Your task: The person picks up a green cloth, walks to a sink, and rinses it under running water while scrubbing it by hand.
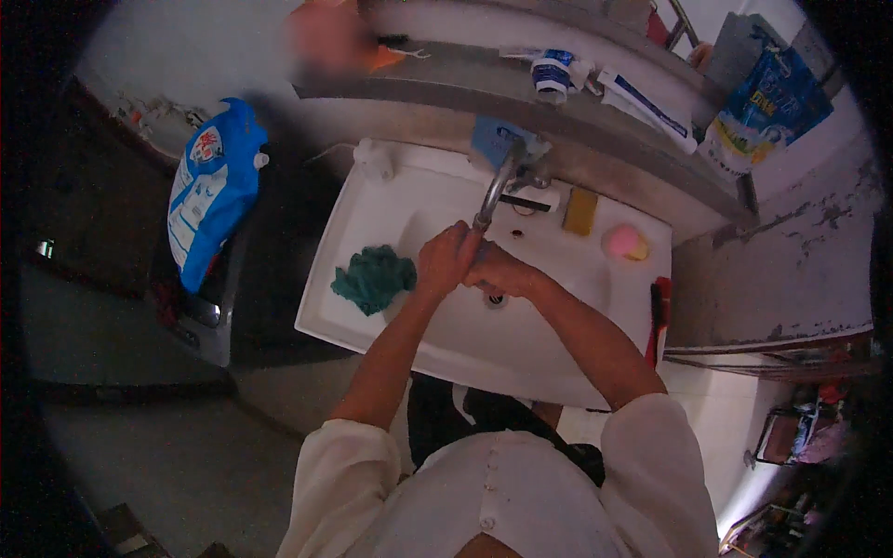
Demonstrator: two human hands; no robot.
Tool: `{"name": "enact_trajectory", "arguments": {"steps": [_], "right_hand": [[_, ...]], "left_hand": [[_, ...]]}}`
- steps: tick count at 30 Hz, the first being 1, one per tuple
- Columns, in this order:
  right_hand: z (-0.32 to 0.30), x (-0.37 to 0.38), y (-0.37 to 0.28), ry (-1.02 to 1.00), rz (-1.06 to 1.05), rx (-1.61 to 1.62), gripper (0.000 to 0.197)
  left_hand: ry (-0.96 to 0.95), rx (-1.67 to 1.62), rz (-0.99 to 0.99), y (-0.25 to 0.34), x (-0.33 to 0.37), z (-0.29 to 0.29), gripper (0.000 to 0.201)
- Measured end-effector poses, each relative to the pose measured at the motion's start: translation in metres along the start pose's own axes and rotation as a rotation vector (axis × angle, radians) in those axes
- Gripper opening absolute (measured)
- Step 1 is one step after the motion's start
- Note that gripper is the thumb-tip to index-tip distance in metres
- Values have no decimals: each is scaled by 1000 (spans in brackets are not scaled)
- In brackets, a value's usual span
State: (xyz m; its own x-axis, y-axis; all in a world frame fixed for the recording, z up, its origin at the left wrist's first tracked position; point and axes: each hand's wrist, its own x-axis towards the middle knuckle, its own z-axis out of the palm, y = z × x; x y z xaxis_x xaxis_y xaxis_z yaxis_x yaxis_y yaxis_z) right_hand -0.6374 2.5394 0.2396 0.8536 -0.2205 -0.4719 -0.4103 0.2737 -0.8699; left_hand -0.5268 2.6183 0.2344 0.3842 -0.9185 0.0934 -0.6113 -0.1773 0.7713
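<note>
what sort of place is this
Probably a washroom, perhaps at home: there's a white washbasin with a metal faucet, a yellow sponge on its back ledge, and a grey shelf behind it.

A grey shelf (456, 74) lines the dim wall (423, 121).

The head-worn fisheye looks steeply down from above; the sink (349, 219) is near.
</note>
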Motion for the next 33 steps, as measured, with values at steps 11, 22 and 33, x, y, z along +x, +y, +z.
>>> {"name": "enact_trajectory", "arguments": {"steps": [11,22,33], "right_hand": [[-5,3,18,419,-181,-1000,43],[-61,-2,29,458,-207,-441,25],[-19,19,14,168,-321,-236,29]], "left_hand": [[112,-249,-278,-34,4,39,35],[-132,-662,-360,-90,-29,6,43],[-227,-364,-227,-122,-38,28,30]]}}
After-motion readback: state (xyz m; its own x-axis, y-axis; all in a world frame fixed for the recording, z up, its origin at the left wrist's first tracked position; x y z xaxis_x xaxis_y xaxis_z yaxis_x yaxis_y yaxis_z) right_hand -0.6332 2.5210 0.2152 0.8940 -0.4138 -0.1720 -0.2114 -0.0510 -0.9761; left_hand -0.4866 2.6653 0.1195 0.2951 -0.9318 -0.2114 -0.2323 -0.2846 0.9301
